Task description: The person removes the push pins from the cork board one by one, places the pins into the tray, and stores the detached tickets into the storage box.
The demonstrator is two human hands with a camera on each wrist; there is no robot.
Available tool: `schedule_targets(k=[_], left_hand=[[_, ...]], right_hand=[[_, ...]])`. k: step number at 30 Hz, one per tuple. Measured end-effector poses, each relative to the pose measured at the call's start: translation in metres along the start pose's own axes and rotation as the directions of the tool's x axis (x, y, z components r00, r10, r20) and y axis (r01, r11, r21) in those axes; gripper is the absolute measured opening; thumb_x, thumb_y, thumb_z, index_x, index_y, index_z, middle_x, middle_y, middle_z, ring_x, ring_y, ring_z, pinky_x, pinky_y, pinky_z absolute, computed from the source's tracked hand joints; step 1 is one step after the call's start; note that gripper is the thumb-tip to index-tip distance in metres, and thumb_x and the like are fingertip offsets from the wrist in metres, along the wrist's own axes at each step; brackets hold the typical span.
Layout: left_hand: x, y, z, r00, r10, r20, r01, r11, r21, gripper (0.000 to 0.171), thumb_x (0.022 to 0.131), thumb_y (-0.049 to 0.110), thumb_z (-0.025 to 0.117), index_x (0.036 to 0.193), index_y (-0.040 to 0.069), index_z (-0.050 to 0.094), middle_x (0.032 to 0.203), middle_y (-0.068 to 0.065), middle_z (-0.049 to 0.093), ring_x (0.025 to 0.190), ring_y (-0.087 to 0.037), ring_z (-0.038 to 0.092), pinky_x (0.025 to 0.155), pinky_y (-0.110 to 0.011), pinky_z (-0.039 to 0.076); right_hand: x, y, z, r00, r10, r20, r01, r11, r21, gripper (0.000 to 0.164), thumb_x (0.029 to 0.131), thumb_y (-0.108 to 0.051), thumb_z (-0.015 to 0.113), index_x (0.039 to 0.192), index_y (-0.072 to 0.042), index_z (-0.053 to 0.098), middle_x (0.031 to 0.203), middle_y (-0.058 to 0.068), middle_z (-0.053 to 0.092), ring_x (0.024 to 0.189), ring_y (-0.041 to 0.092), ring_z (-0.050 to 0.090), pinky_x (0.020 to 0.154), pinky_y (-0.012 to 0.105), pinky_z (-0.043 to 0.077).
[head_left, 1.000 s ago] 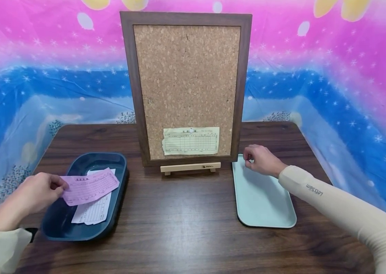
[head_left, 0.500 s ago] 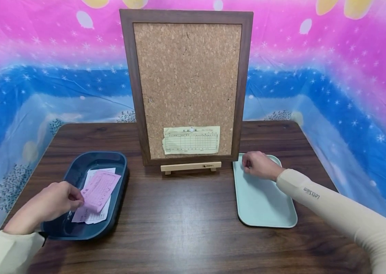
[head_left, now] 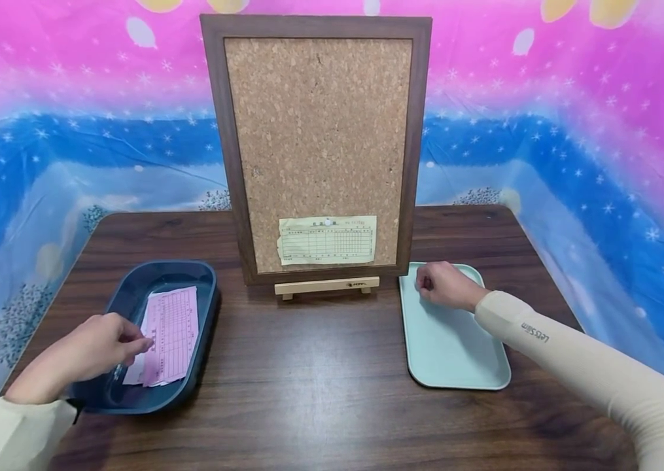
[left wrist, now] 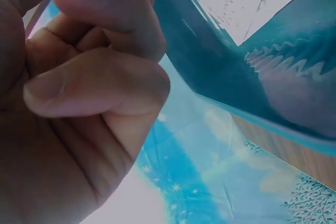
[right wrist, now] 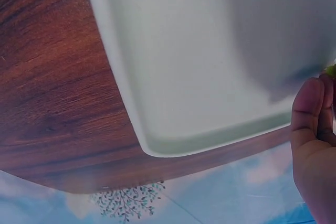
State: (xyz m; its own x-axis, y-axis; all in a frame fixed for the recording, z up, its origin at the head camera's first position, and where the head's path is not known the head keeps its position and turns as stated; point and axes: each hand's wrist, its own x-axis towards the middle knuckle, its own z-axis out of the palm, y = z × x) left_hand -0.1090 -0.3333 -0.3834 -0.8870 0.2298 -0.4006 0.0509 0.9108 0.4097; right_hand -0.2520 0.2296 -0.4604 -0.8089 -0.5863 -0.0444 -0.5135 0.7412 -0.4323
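I see the tabletop (head_left: 308,379): corkboard (head_left: 316,131) at twelve o'clock, blue tray (head_left: 208,327) at eight, pale green tray (head_left: 455,350) at four. My left hand (head_left: 103,343) curls at the blue tray's pink slip (head_left: 173,333), pinching or not I can't tell; my right hand (head_left: 448,286) pinches a yellow-green thing (right wrist: 330,70).

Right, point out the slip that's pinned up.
The pale yellow slip, low on the corkboard; the others, pink slip on top, lie in the dark blue tray.

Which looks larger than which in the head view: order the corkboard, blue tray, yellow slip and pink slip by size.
1. Corkboard
2. Blue tray
3. Yellow slip and pink slip: look alike, so unranked.
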Motion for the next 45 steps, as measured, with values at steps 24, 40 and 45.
schedule_targets(k=[24,40,45], left_hand=[[0.018,0.032,-0.006,0.912,0.158,-0.379,-0.158,0.987,0.031,0.019,0.09,0.018,0.065,0.103,0.004,0.064,0.081,-0.002,0.06,0.062,-0.015,0.049,0.051,-0.03,0.043],[0.027,0.054,0.003,0.892,0.206,-0.402,-0.218,0.976,0.018,0.019,0.087,0.014,0.068,0.103,0.004,0.064,0.082,-0.002,0.06,0.062,-0.015,0.049,0.051,-0.028,0.045],[0.033,0.065,0.002,0.889,0.2,-0.413,-0.213,0.977,0.014,0.019,0.088,0.014,0.067,0.104,0.003,0.064,0.082,-0.002,0.06,0.063,-0.016,0.05,0.055,-0.031,0.045]], right_hand=[[-0.019,-0.044,-0.029,0.924,-0.163,-0.346,0.114,0.981,-0.159,0.009,0.083,-0.008,0.067,0.09,-0.013,0.064,0.088,-0.001,0.057,0.082,0.018,0.055,0.07,0.036,0.046],[-0.002,-0.08,-0.036,0.888,-0.258,-0.381,0.194,0.961,-0.198,0.007,0.084,-0.008,0.067,0.09,-0.012,0.065,0.089,0.0,0.058,0.083,0.017,0.053,0.072,0.038,0.045],[0.002,-0.09,-0.035,0.881,-0.296,-0.368,0.233,0.95,-0.207,0.006,0.085,-0.008,0.065,0.089,-0.011,0.063,0.088,-0.001,0.056,0.08,0.015,0.051,0.064,0.032,0.043]])
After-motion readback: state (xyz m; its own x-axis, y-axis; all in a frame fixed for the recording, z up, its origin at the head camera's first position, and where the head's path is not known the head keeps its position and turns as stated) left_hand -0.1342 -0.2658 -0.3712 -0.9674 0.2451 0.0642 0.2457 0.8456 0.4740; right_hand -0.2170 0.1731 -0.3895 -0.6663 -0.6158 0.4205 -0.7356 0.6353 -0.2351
